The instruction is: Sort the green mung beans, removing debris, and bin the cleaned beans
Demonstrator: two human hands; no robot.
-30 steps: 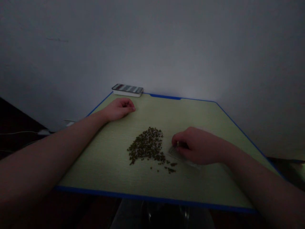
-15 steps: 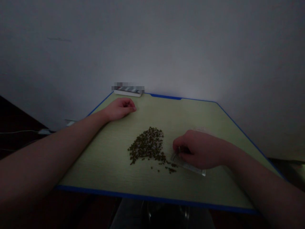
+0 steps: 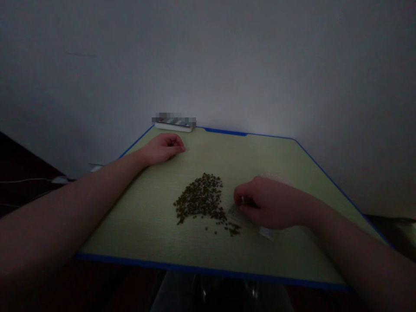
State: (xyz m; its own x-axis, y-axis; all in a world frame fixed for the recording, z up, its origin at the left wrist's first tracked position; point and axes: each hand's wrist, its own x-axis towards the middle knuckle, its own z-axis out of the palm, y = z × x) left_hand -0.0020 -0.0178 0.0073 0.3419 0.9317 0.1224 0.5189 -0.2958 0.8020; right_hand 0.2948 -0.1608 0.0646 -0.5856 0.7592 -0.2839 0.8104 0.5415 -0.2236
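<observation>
A loose heap of small dark green-brown grains, like mung beans with paler bits among them, lies mid-table. A few stray grains trail off its lower right side. Just right of the heap, my right hand is closed with thumb and fingers pinched on a clear plastic bag. Most of the bag is hidden under the hand; only its corner and a faint edge show. My left hand rests on the tabletop beyond the heap, to the left. Its fingers are curled in, with nothing visible in them.
The pale table has a blue rim and stands against a grey wall. A white box-like object, its top partly pixelated, sits at the back left corner. White cables run beside the table on the left.
My right hand has shifted slightly left, and the plastic bag's near corner has drawn in under it. The left hand and the heap look the same.
</observation>
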